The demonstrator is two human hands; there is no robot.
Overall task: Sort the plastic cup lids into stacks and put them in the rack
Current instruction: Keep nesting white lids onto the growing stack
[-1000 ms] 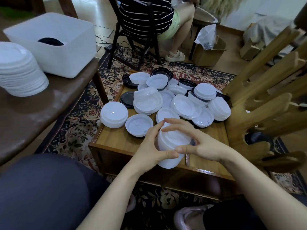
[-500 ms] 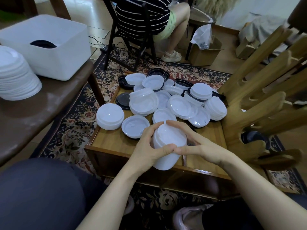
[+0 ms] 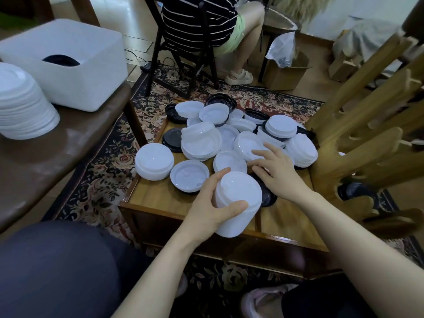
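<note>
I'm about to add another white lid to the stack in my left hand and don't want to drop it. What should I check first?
1. Left hand has a full grip on the white lid stack: ok.
2. Right hand free to pick: ok, fingers open over the loose lids.
3. Next lid matches the stack's size: cannot tell.
4. Black lid kept apart from the white ones: ok, lying flat on the table.
5. Rack slot free: cannot tell.
</note>
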